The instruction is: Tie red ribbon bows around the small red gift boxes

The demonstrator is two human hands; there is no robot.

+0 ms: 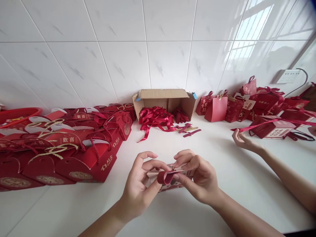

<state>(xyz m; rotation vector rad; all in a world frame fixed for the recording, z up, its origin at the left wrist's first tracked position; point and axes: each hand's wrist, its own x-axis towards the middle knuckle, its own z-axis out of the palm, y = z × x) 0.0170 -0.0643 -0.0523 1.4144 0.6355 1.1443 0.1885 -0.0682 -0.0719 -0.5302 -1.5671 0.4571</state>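
Note:
Between my hands, low in the middle of the head view, stands a small patterned gift box, largely covered by my fingers. A dark red strap makes a loop at its top edge. My left hand pinches the strap and the top of the box from the left, thumb below and fingers above. From the other side my right hand is closed on the top edge, its thumb by the strap's end. Exactly how the strap meets the box is hidden by the fingertips.
Rows of red gift boxes with cords fill the left. A cardboard box of red ribbons stands by the wall, loose straps before it. Small red bags stand right. Another person's hand holds a ribbon.

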